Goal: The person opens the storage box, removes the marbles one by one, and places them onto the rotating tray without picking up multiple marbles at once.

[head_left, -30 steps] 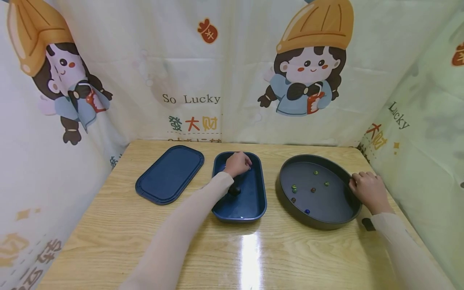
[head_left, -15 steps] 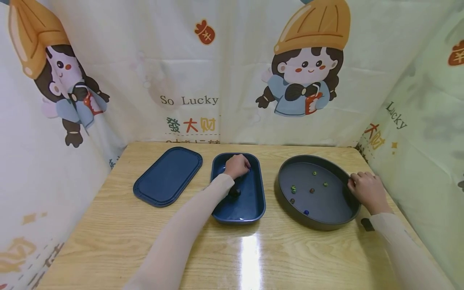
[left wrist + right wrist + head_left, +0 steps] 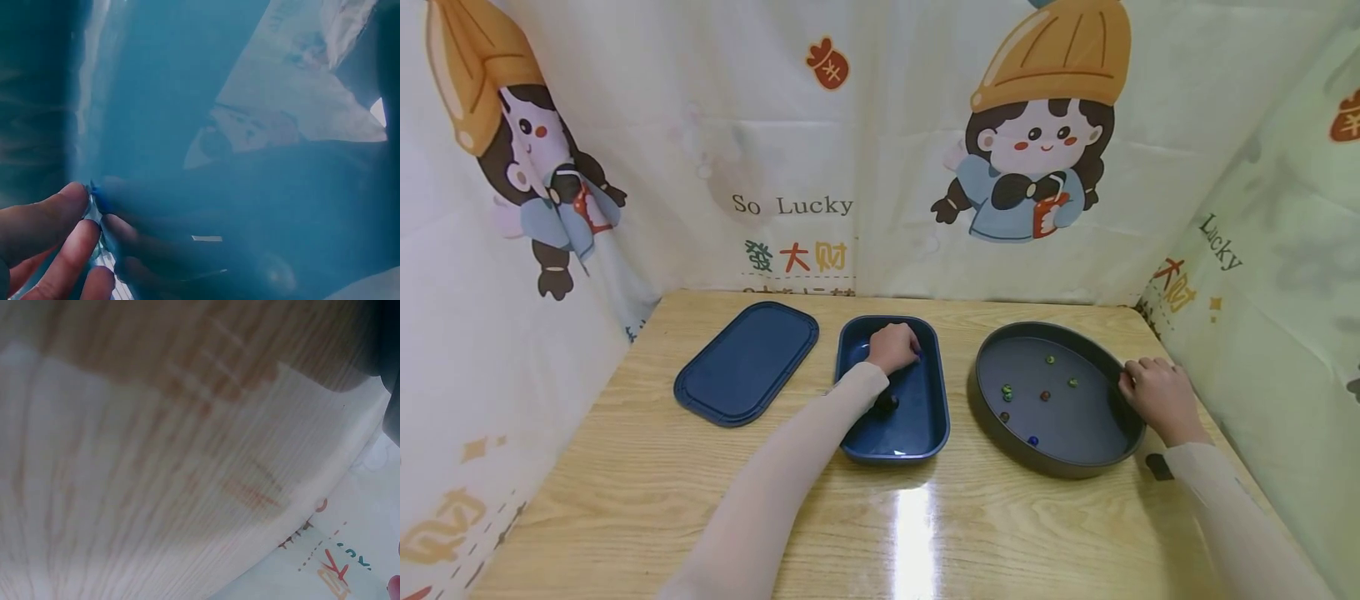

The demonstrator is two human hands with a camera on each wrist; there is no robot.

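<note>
Inside the blue rectangular tray (image 3: 917,425), my left hand (image 3: 892,347) reaches down near the far right wall. Its thumb and fingertips pinch a small blue marble (image 3: 97,199), mostly hidden between them in the left wrist view. At the right, my right hand (image 3: 1163,400) grips the rim of a dark round pan (image 3: 1075,429). Several marbles lie spread over the pan's floor, among them a deep blue marble (image 3: 1033,441), a reddish-brown marble (image 3: 1045,396) and a green marble (image 3: 1050,360). No part of the right hand's grip is visible in the right wrist view.
A flat blue lid (image 3: 747,364) lies on the wooden table (image 3: 1000,533) left of the tray. Printed curtains (image 3: 895,167) hang behind and at both sides of the table. The tray and the pan stand apart with a narrow strip of table between.
My left hand has shifted very slightly toward me within the tray. My right hand stays on the pan's rim, and the marbles in the pan have not moved.
</note>
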